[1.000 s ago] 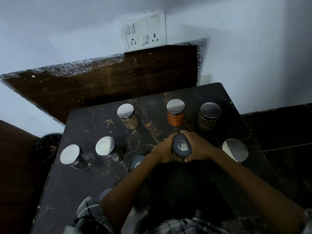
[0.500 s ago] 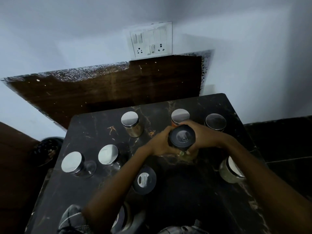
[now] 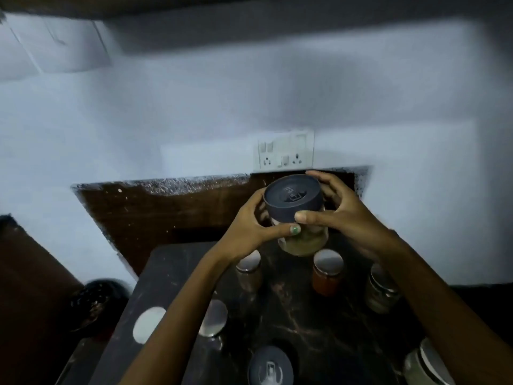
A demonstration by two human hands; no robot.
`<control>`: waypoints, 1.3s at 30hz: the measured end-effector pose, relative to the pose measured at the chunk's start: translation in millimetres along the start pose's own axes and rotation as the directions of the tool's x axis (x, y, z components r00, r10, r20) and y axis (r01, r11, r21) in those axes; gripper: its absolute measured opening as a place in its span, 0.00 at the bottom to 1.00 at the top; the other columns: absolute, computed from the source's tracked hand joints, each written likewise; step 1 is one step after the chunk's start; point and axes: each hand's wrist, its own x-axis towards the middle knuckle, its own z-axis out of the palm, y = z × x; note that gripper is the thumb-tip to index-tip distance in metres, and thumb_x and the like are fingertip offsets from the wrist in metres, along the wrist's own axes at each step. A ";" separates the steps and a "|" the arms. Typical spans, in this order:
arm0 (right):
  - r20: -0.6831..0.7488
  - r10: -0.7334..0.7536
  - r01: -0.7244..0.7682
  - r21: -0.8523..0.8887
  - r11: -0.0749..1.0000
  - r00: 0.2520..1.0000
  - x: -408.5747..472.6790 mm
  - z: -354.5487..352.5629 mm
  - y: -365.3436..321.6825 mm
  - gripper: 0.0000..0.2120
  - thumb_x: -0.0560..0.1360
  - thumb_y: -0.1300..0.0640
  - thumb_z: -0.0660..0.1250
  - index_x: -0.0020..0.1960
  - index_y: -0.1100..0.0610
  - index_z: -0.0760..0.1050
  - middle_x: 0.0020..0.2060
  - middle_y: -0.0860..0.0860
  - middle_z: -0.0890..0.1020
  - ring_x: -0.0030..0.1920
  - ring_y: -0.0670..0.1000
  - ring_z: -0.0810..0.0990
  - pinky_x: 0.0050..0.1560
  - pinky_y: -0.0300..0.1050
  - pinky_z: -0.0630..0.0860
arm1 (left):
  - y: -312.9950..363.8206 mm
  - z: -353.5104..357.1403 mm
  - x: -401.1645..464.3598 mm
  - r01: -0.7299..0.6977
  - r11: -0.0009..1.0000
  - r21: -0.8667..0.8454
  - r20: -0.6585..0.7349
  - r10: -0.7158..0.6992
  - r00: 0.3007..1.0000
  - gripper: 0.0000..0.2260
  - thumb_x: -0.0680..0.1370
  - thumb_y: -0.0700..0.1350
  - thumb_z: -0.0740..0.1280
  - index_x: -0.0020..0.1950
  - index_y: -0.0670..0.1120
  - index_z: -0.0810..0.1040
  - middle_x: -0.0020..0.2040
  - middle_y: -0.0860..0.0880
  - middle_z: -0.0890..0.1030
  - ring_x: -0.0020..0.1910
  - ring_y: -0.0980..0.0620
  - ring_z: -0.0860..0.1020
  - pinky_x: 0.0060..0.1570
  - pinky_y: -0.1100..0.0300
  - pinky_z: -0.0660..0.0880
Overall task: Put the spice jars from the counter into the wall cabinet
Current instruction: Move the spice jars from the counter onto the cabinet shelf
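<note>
Head view: both hands — left hand and right hand — grip a dark-lidded jar of pale spice, held in the air above the worktop. The lid bears a small emblem, too blurred to read. Silver-lidded jars, including an orange jar, stand below.

Both my hands have raised the dark-lidded jar off the counter; a second ago it stood there, and half a second ago it had only just lifted. It now hangs well above the orange jar, level with the brown wall panel. My left hand grips its left side, my right hand its right side, thumbs across the front. My view has tilted upward: the switch plate sits mid-frame, and a dark edge has entered along the top.
</note>
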 end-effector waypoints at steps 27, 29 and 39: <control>-0.402 -0.647 0.593 -0.266 0.760 0.648 46.6 128.4 -134.9 0.47 0.64 0.48 0.73 0.74 0.42 0.48 0.65 0.32 0.59 0.64 0.30 0.65 0.56 0.27 0.72 | 167.8 -81.5 6.9 -0.386 0.890 0.243 -0.337 0.451 0.827 0.38 0.60 0.65 0.74 0.67 0.58 0.68 0.58 0.64 0.76 0.52 0.64 0.78 0.44 0.70 0.78; -0.395 -0.586 0.604 -0.093 0.792 0.707 47.7 120.8 -140.9 0.47 0.62 0.44 0.73 0.72 0.35 0.49 0.67 0.36 0.62 0.62 0.31 0.69 0.53 0.29 0.74 | 167.1 -82.9 2.2 -0.451 0.867 0.214 -0.290 0.497 0.818 0.42 0.60 0.64 0.74 0.71 0.61 0.62 0.58 0.71 0.71 0.55 0.69 0.74 0.45 0.77 0.74; -0.213 -0.451 0.499 0.375 0.781 0.866 69.2 104.6 -143.7 0.40 0.65 0.55 0.70 0.73 0.43 0.58 0.62 0.49 0.77 0.59 0.53 0.79 0.51 0.43 0.79 | 153.8 -81.5 -10.6 -0.526 0.803 0.281 -0.220 0.587 0.779 0.41 0.67 0.62 0.71 0.75 0.65 0.52 0.65 0.77 0.62 0.68 0.74 0.62 0.62 0.72 0.67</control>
